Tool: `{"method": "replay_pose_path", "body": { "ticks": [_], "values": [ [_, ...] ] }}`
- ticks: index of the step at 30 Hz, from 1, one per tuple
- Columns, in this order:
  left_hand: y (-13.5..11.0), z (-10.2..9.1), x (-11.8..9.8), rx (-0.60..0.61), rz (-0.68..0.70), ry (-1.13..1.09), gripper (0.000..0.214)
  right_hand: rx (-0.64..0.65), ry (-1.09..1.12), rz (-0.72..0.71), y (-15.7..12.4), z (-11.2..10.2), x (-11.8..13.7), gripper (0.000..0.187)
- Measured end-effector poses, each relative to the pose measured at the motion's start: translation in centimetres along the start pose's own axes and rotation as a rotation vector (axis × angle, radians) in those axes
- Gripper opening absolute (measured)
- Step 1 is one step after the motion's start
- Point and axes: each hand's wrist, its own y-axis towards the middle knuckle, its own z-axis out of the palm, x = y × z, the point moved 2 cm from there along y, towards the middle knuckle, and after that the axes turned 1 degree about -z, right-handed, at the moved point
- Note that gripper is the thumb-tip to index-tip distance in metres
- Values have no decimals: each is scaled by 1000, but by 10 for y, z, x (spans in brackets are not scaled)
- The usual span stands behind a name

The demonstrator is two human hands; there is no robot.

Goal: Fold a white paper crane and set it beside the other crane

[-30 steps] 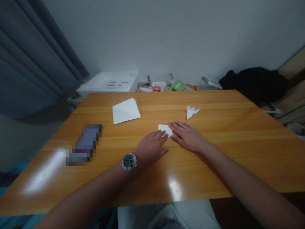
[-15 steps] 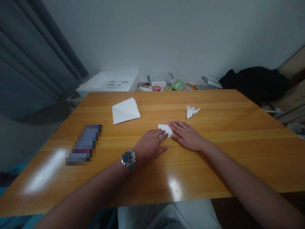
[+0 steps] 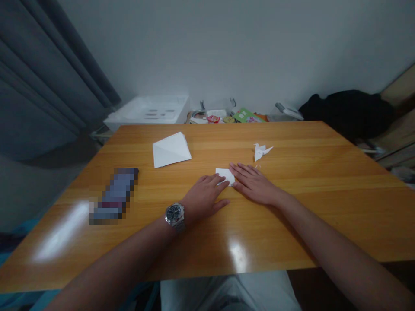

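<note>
A small folded piece of white paper (image 3: 228,176) lies flat on the wooden table (image 3: 207,233), partly covered by my fingers. My left hand (image 3: 204,196) rests over its left and near side with fingers stretched and the thumb apart; a metal watch (image 3: 174,214) is on that wrist. Flat on the table, my right hand (image 3: 253,183) touches the paper's right edge with its fingertips. Beyond the right hand stands a folded white paper crane (image 3: 260,151), with tiny white scraps beside it. Neither hand is closed around anything.
White paper sheets (image 3: 171,150) lie stacked at the back left. A pixelated, phone-like object (image 3: 118,192) is on the left. Past the far edge are a white tray (image 3: 152,108), assorted packets including a green one (image 3: 246,115), and a black cloth-like heap (image 3: 346,112).
</note>
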Motion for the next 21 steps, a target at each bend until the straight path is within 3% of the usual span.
{"method": "replay_pose_path", "body": {
  "ticks": [10,21],
  "values": [
    [-1,0,1,16,1,-2,57,2,23,-9,0,0,-2,63],
    [-1,4,7,-8,63,-84,59,25,-13,-97,-2,-4,15,65]
  ]
}}
